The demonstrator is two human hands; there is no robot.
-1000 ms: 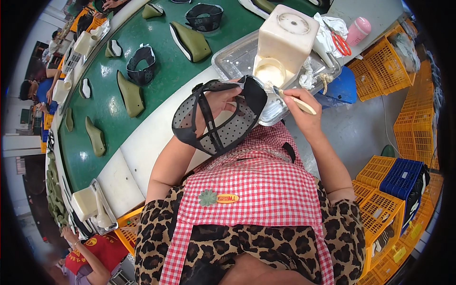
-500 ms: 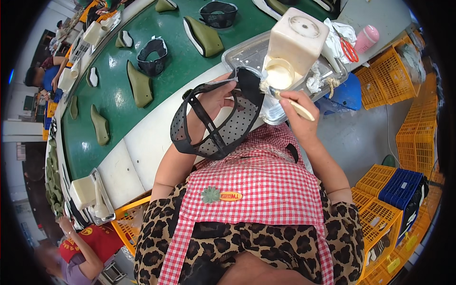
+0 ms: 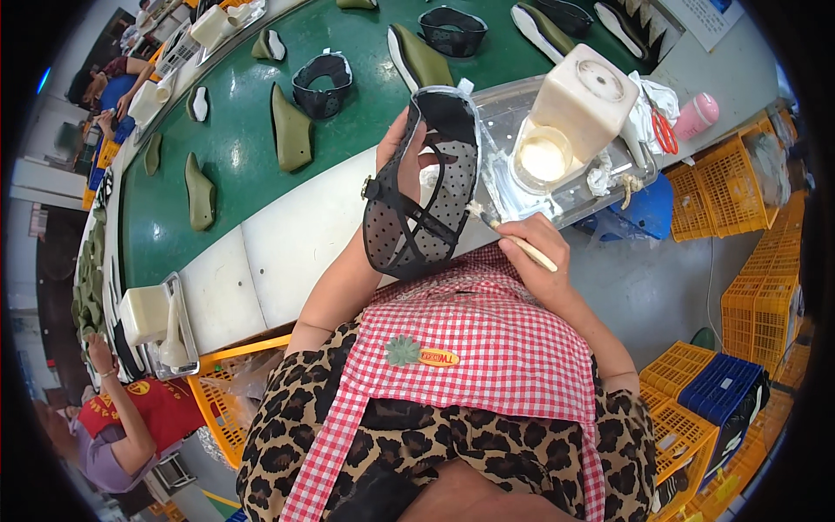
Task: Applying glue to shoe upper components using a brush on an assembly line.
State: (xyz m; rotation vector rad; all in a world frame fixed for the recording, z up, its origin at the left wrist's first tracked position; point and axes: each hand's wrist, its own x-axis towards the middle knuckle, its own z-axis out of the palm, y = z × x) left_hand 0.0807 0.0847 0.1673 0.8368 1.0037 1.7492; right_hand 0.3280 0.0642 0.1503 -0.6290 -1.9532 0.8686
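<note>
Head view, sole entry; clock directions run from the middle of the view.

Item: black mesh shoe upper (image 3: 458,174), one, at 12 o'clock, raised above the table edge (image 3: 209,278), opening up. Pale band along its rim; wet coat or plain lining, cannot tell.

Item: left hand (image 3: 407,165), at 12 o'clock, reaching inside the upper and holding it; fingers partly hidden behind mesh and straps.

Item: right hand (image 3: 539,248), at 3 o'clock, closed around a pale-handled brush (image 3: 529,250). Bristles lie just beside the upper's right side; contact cannot be told.

Item: white pot (image 3: 583,91), between 1 and 2 o'clock, its round mouth holding white liquid; stands in a clear tray (image 3: 500,96).

Item: further uppers, one at 11 o'clock (image 3: 322,100), one at 12 (image 3: 452,39), both well apart from the hands.

Item: green foot form (image 3: 291,130), between 10 and 11 o'clock, bare.

Progress, by judgement: brushwork on the held upper is under way, not complete. Done: upper in hand, brush at its side. Left: the remaining brushing, extent unclear. The two further uppers: treated or untreated, cannot tell.
</note>
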